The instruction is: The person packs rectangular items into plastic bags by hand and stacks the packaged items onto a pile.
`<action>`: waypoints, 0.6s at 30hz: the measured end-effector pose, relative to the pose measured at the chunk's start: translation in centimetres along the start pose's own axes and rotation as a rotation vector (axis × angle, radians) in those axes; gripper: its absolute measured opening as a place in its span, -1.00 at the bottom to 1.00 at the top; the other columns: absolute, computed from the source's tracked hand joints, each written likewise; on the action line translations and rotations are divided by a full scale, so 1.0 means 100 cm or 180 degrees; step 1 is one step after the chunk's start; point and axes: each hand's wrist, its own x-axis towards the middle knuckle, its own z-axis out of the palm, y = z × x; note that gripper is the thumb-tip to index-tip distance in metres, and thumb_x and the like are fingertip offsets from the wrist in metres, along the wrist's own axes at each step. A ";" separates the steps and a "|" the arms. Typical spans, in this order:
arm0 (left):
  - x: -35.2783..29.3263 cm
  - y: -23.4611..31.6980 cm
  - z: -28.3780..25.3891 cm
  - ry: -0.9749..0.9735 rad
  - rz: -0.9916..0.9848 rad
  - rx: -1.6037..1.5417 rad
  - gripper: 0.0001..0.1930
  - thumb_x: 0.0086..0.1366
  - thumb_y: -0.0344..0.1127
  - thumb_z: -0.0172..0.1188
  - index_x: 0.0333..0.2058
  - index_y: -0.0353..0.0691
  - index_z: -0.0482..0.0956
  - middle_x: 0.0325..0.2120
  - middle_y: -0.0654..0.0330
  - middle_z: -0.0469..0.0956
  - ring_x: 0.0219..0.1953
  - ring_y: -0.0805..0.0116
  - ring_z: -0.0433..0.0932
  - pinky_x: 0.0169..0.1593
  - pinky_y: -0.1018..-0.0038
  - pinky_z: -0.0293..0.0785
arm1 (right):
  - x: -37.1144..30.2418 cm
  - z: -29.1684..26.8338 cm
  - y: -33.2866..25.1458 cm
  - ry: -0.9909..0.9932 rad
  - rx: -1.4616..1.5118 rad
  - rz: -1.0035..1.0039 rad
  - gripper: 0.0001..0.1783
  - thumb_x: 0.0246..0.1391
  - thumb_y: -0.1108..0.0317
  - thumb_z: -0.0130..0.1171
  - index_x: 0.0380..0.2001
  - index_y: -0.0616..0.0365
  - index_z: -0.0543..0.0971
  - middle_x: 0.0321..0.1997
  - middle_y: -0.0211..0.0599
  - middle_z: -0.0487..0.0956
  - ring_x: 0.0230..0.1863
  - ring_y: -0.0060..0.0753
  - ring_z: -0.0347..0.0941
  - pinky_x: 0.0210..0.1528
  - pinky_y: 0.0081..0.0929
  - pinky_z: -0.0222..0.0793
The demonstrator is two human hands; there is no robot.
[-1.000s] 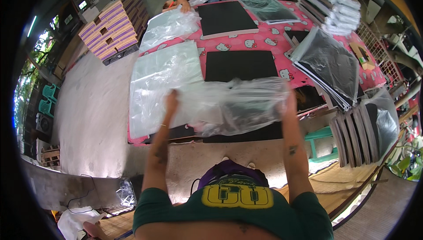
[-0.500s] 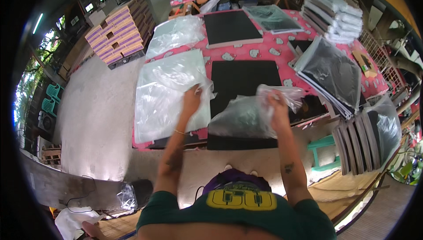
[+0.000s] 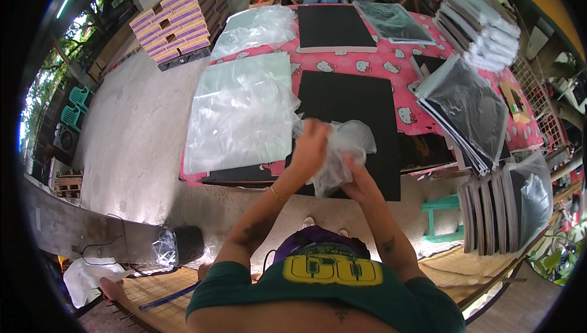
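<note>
Clutching a crumpled clear plastic bag [image 3: 336,160] with curled left hand [image 3: 312,146] and right hand [image 3: 359,180], close together, over the near half of a flat black board [image 3: 348,97]; facing a pink cat-print tablecloth [image 3: 400,85], with a pile of clear plastic sleeves [image 3: 241,126] just left of that board and a thicker black slab [image 3: 335,26] beyond

This is a packing workshop, shown by palletised cartons [image 3: 177,24] on a concrete floor [image 3: 134,131], a fluorescent tube [image 3: 65,4], and a pink-covered worktable [image 3: 344,62] bearing clear plastic bags [image 3: 241,116], black boards [image 3: 348,97] and a stack of plastic-wrapped panels [image 3: 489,36].
</note>
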 end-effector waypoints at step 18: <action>0.072 0.028 -0.050 -0.0910 0.0007 0.1163 -0.85 -0.04 -0.47 0.16 -0.42 -0.37 0.49 -0.19 -0.14 0.36 -0.37 -0.15 0.50 -0.31 0.17 0.50 | -0.049 -0.047 -0.194 0.2157 -0.7716 -0.0954 -0.86 -0.09 0.48 0.04 -0.43 0.23 0.55 -0.18 0.13 0.46 -0.30 0.15 0.50 -0.27 -0.04 0.44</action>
